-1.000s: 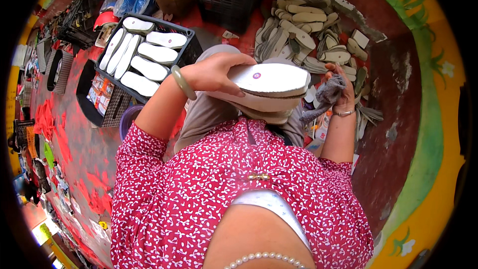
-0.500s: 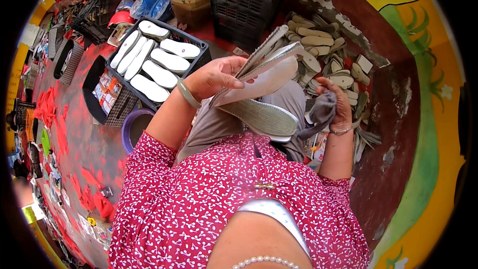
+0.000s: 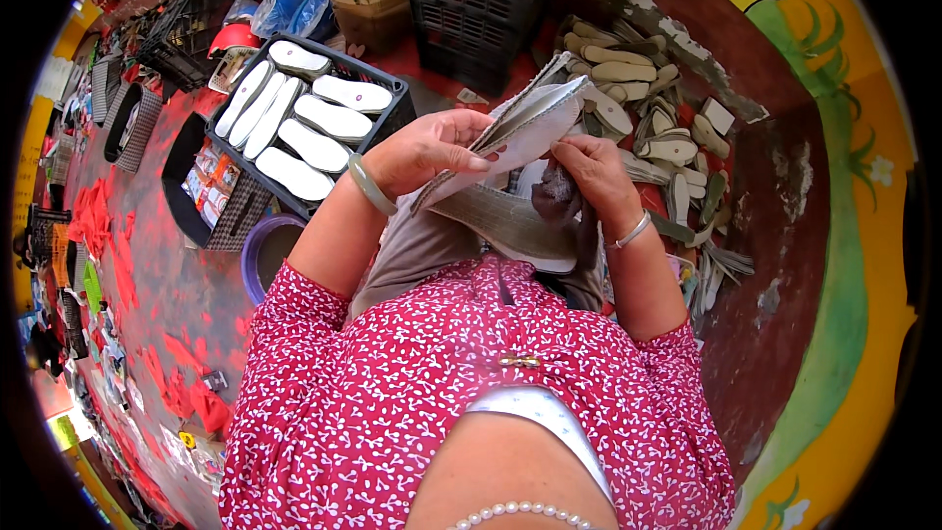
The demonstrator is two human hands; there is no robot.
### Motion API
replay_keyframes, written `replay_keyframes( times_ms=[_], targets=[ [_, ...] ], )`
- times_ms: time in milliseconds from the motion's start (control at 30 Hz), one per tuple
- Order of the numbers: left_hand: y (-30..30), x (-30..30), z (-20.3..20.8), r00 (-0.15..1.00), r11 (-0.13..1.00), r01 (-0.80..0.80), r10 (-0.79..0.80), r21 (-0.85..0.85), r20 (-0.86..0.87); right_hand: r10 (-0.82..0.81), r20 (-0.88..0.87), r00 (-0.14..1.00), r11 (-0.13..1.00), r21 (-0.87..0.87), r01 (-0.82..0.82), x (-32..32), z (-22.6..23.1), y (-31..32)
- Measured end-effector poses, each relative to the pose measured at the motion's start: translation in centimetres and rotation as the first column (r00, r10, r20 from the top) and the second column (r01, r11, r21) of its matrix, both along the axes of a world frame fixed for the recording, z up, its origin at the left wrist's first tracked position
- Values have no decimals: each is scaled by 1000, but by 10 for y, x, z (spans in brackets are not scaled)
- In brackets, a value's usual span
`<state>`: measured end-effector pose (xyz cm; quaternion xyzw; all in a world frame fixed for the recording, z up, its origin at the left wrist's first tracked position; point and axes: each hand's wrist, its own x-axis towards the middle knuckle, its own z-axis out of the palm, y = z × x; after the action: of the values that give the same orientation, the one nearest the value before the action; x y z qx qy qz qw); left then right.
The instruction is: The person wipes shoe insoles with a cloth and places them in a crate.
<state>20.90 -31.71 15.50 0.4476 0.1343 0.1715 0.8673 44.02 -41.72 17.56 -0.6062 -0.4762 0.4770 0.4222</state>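
Note:
My left hand [image 3: 437,149] is closed on a few pale insoles [image 3: 535,120], thumb on the near face and fingers behind, held upright and fanned above my lap. My right hand [image 3: 596,175] has its fingertips pinched at the right edge of these insoles. A dark grey cloth [image 3: 555,196] hangs bunched from that hand's fingers. Below them a grey-green insole [image 3: 505,226] lies across my lap, partly covered by the cloth and the held insoles.
A dark crate [image 3: 400,110] of white insoles stands front left, with a checkered box [image 3: 235,219] and a purple basin [image 3: 257,260] beside it. Loose insoles [image 3: 628,69] are heaped front right against the wall. A black crate [image 3: 461,15] stands ahead.
My right hand has moved left and up with the cloth, from beside my lap to the edge of the held insoles. My left hand stays nearly still.

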Motion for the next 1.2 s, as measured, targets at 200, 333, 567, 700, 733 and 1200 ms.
replay_keyframes(
  times_ms=[200, 333, 567, 700, 733, 1200],
  targets=[
    [4, -6, 12, 992, 991, -109, 114, 83, -56, -131, -129, 983, 991, -16, 130, 2, 4, 5],
    [9, -4, 3, 989, 982, -96, 113, 160, -99, -14, -336, 942, 999, 32, 26, 12, 11, 9],
    [-8, 7, 13, 995, 987, 68, -57, 144, -78, -107, -280, 954, 974, 161, 156, -20, 28, 10],
    [-16, 7, 21, 988, 955, 98, -59, 280, -143, -64, -208, 976, 991, 104, 87, -22, 36, 11],
    [-13, 6, 17, 968, 953, 112, -40, 281, -249, -51, -243, 969, 997, 51, 65, -19, 40, 11],
    [-7, -29, -2, 971, 972, -233, 230, -35, -55, 416, 827, 379, 905, -335, -263, 9, 4, -74]
  ],
)
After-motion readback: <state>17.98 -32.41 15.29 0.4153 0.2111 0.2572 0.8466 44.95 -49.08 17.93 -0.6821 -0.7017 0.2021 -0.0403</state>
